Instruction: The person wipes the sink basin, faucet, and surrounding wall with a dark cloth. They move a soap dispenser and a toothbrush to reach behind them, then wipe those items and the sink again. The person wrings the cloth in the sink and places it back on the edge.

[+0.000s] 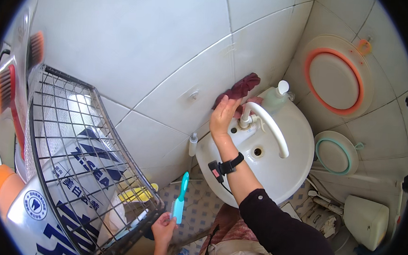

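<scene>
At the lower left, my left hand (pixel 164 228) pinches the head end of a teal brush (pixel 180 205), whose bristles face left and whose handle points up. My right hand (pixel 224 116), with a black strap on its wrist, is at the back of the white washbasin (pixel 296 133). Its fingers lie against a dark red cloth (pixel 241 86) by the tiled wall; whether they grip the cloth is not clear. Just right of that hand stands the curved white faucet (pixel 269 126). A pale green pump bottle (pixel 275 100) stands behind the faucet.
A black wire basket (pixel 116 127) holding packages juts out at left, close to my left hand. Brushes (pixel 4 90) hang beyond it. Two collapsible basins, one orange-rimmed (pixel 333 79) and one teal-rimmed (pixel 333 156), hang at right. A white bin-like container (pixel 364 219) is at lower right.
</scene>
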`<state>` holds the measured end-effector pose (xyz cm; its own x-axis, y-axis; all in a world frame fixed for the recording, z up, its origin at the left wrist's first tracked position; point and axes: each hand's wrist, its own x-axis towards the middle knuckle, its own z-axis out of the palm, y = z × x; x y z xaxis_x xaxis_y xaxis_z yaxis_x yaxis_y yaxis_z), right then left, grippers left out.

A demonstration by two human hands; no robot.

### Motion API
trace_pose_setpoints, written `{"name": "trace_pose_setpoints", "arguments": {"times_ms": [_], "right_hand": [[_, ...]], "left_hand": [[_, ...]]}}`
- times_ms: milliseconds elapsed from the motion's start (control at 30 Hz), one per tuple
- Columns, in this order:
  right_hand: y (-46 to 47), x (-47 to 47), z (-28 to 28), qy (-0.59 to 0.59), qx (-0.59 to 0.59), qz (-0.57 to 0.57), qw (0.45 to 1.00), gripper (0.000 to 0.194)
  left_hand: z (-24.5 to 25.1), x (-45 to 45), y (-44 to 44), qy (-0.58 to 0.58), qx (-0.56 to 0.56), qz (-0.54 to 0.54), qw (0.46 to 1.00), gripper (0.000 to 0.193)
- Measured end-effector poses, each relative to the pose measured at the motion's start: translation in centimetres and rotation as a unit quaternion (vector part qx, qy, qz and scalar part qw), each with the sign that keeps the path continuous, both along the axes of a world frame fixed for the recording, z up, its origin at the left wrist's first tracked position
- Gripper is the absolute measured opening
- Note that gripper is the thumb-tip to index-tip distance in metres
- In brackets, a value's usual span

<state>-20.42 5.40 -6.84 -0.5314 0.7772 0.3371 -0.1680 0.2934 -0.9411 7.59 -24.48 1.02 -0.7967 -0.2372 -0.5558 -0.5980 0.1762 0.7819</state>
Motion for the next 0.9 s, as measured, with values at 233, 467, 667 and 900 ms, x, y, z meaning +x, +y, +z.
{"name": "trace_pose_setpoints", "arguments": {"times_ms": [233, 467, 667, 900], "right_hand": [[-4.3, 6.0, -7.4, -0.191, 0.150, 0.085, 0.966, 0.046], [-2.5, 7.7, -5.4, -0.134, 0.072, 0.090, 0.984, 0.051], [-2.7, 5.8, 0.3, 0.016, 0.033, 0.084, 0.996, 0.041], [-2.2, 5.0, 0.4, 0.111, 0.230, 0.190, 0.948, 0.052]], "left_hand": [[0.0, 0.8, 0.1, -0.034, 0.001, 0.033, 0.999, 0.024], [-0.7, 0.6, -0.6, 0.025, 0.009, 0.008, 1.000, 0.023], [-0.7, 0.3, -0.8, 0.028, -0.006, 0.015, 0.999, 0.022], [-0.6, 0.4, -0.7, 0.030, -0.015, 0.024, 0.999, 0.025]]}}
